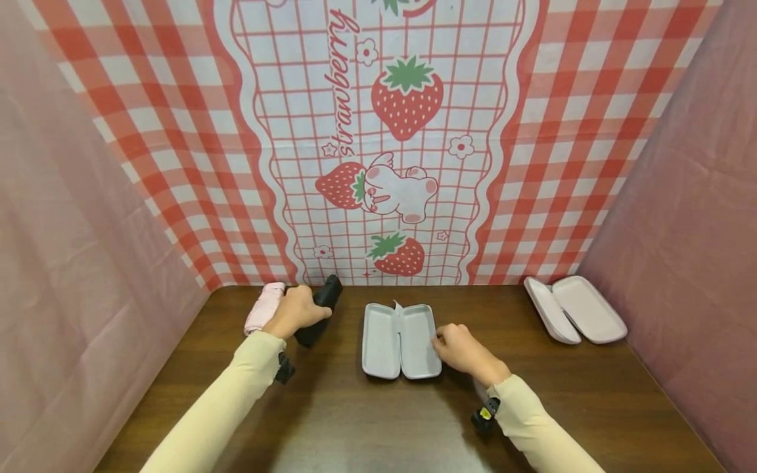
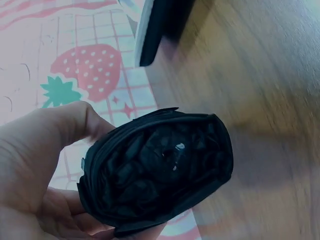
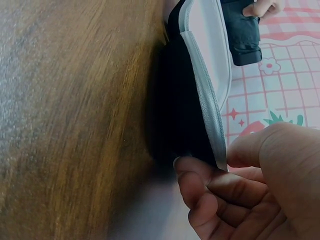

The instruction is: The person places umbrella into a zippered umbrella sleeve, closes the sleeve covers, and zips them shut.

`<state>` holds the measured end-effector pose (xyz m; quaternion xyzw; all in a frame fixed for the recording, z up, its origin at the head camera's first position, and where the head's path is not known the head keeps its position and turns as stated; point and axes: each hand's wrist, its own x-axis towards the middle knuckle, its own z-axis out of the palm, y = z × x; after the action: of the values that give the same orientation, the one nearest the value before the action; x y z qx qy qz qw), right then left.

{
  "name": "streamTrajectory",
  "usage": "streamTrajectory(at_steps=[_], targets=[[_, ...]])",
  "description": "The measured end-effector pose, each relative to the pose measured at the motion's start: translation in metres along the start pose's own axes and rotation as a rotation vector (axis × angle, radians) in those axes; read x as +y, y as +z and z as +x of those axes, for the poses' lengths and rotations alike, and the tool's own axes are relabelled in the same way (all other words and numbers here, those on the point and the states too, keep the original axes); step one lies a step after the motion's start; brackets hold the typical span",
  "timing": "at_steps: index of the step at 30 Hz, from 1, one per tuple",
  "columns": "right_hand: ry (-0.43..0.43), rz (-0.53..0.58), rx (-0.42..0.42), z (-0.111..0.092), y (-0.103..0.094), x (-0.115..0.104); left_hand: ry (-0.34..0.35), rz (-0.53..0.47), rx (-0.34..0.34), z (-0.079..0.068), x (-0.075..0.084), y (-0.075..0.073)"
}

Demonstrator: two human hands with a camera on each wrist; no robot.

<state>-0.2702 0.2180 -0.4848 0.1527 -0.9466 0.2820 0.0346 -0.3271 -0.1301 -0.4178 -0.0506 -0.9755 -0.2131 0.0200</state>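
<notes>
My left hand (image 1: 298,307) grips a folded black umbrella (image 1: 319,312), held slanted on the left side of the table. In the left wrist view, the end of the umbrella (image 2: 157,172) faces the camera, with bunched fabric and a small shiny spot in the middle. An open zip case (image 1: 381,341) with a pale grey inside lies flat at the centre, and its outside looks black in the right wrist view. My right hand (image 1: 464,348) pinches the right rim of this case (image 3: 210,105) between thumb and fingers.
A pink rolled bundle (image 1: 265,307) lies left of my left hand. Over at the right stands a second open case (image 1: 588,309), pale pink. A checked strawberry cloth (image 1: 402,164) hangs behind the wooden table (image 1: 331,420), with pink curtains (image 1: 680,197) at the sides.
</notes>
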Motion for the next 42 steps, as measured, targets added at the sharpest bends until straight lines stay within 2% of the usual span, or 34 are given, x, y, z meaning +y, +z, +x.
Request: streamTrajectory(at_steps=[11,20,29,38,42], targets=[[0.014,0.004,-0.001,-0.001,0.0,-0.002,-0.019,-0.085,0.001,-0.009,0.024,0.004],[0.001,0.003,0.012,-0.002,0.0,-0.003,0.012,-0.115,-0.01,-0.013,0.042,0.005],[-0.004,-0.002,0.016,-0.001,-0.001,-0.004,0.018,-0.184,-0.012,-0.013,0.047,0.011],[0.0,0.002,0.012,-0.002,-0.001,-0.003,-0.008,-0.273,-0.038,-0.013,0.052,0.016],[0.002,0.006,0.009,-0.001,0.0,-0.003,0.005,-0.265,-0.039,-0.014,0.054,0.021]])
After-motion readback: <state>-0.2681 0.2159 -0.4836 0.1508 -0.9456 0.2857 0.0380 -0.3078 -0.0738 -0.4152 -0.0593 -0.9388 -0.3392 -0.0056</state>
